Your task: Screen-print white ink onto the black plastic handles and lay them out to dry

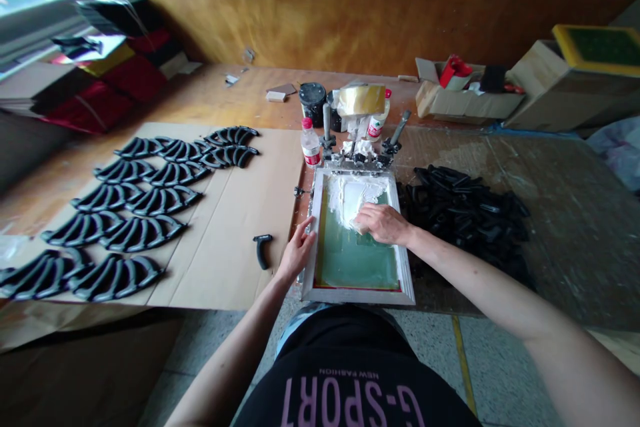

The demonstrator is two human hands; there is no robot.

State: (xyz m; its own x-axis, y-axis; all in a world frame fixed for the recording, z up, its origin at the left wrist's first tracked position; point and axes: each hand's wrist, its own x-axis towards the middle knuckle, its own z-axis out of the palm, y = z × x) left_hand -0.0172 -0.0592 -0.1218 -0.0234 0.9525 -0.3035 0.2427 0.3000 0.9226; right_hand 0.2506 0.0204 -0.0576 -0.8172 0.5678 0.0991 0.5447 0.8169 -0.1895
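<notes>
A framed printing screen with green mesh lies in front of me under a metal clamp. White paste is smeared over the far part of the mesh. My right hand is closed low over the screen at the paste's near edge; whatever its fingers hold is hidden. Along the left edge of the frame rests my left hand, its fingers stretched out and touching the rim. Just left of that hand, a single black curved handle lies on the cardboard.
Several fanned rows of black handles cover the cardboard's left side. A heap of black handles lies right of the screen. Behind stand a red-capped bottle, a dark tub and cardboard boxes.
</notes>
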